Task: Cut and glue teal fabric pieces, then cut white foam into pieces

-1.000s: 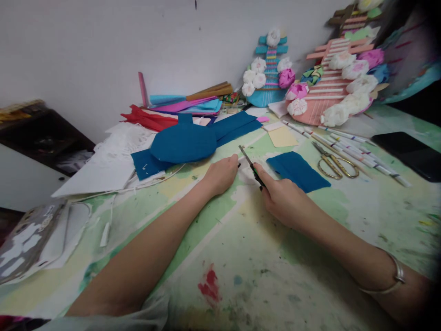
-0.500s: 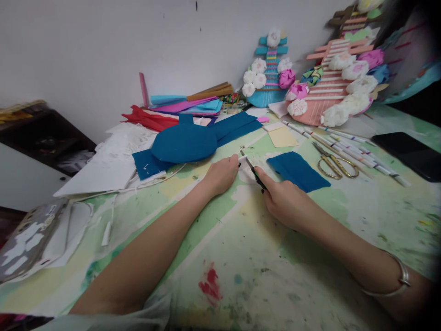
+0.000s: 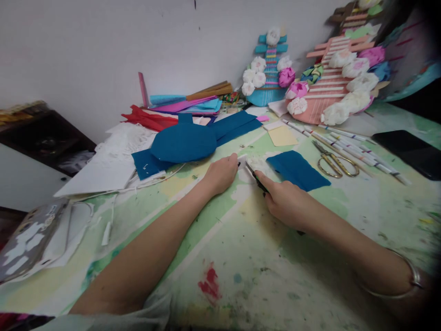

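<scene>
My left hand point(image 3: 223, 175) is closed around a small white piece point(image 3: 242, 161), perhaps card or foam board, whose end sticks out past the fingertips. My right hand point(image 3: 284, 197) grips a utility knife point(image 3: 261, 182) with a dark handle, index finger along its top. The blade points at the white piece, with its tip just to the right of it. Most of the handle is hidden under my palm. Right of the knife lies a dark blue crepe paper piece point(image 3: 298, 170). Beyond my left hand rests a blue-covered lute-shaped cutout point(image 3: 184, 143).
Gold-handled scissors point(image 3: 333, 161), several rolled paper sticks point(image 3: 361, 154) and a black phone point(image 3: 409, 154) lie at the right. Flower-decorated paper lutes point(image 3: 270, 80) lean on the wall. Coloured crepe paper point(image 3: 186, 105) and white sheets point(image 3: 103, 177) are at the back left.
The knife has drawn back slightly toward me and right, its tip now away from the white piece. My left hand has barely moved.
</scene>
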{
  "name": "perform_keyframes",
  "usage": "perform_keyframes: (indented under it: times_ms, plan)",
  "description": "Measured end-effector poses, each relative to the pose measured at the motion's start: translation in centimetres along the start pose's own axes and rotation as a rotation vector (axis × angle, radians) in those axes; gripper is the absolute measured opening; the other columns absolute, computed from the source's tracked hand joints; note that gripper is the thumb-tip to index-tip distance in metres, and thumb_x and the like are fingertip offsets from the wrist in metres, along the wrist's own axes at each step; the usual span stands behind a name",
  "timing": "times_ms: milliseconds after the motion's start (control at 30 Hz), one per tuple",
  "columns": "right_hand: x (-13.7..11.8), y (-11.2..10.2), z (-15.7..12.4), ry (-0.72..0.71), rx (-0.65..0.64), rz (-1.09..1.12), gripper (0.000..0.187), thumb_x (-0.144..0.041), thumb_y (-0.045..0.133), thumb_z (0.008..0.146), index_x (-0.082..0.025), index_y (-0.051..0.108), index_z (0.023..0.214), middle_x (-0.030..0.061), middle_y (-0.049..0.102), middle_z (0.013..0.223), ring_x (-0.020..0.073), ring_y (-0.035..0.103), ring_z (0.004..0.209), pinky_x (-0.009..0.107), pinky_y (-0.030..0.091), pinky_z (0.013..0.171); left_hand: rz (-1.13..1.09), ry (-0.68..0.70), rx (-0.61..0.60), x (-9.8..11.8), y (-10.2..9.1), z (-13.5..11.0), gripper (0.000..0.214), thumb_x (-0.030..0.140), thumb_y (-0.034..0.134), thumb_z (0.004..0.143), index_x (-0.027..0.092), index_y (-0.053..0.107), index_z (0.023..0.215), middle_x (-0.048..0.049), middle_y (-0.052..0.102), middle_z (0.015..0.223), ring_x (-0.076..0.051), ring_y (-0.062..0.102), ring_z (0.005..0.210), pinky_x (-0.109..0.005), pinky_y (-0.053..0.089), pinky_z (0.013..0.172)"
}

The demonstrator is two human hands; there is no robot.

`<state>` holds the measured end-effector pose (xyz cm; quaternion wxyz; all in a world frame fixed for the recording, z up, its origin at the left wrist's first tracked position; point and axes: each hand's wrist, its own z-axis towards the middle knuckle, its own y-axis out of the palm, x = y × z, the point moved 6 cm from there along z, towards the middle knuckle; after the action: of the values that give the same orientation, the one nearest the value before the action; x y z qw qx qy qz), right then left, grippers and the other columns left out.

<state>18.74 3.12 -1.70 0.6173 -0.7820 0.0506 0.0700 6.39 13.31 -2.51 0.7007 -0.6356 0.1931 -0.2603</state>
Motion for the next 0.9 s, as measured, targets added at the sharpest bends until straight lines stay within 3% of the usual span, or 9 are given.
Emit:
perform_keyframes:
  times_ms: [233, 500, 900]
  plan:
    - [-0.3, -0.2, -0.2, 0.021, -0.038, -0.001, 0.07, -0.019, 0.038, 0.086, -0.027, 0.018, 0.153, 0.0115, 0.061, 0.076, 0.0202, 0.053, 0.059, 0.026, 0.025, 0.048, 0.012, -0.002, 0.006, 0.1, -0.2, 0.0, 0.025, 0.028, 0.025, 0.099, 0.015, 0.046, 0.104, -0.0154, 0.066, 0.099, -0.027, 0.063, 0.089, -0.034, 0.043, 0.07]
    - [0.1, 0.1, -0.5, -0.014, -0.011, 0.005, 0.07, -0.02, 0.036, 0.086, -0.024, 0.017, 0.153, 0.0081, 0.057, 0.068, 0.0161, 0.043, 0.05, 0.026, 0.023, 0.047, 0.004, -0.029, 0.002, 0.1, -0.2, 0.0, 0.025, 0.028, 0.025, 0.099, 0.014, 0.046, 0.103, -0.016, 0.066, 0.098, -0.027, 0.063, 0.088, -0.035, 0.044, 0.071]
    - [0.4, 0.0, -1.9, -0.025, -0.017, 0.057, 0.068, -0.02, 0.036, 0.086, -0.023, 0.023, 0.152, 0.006, 0.055, 0.065, 0.0154, 0.041, 0.047, 0.026, 0.022, 0.045, -0.199, -0.085, 0.031, -0.3, 0.0, 0.1, 0.02, 0.028, 0.033, 0.096, 0.015, 0.048, 0.098, -0.0162, 0.065, 0.097, -0.027, 0.061, 0.087, -0.038, 0.044, 0.076]
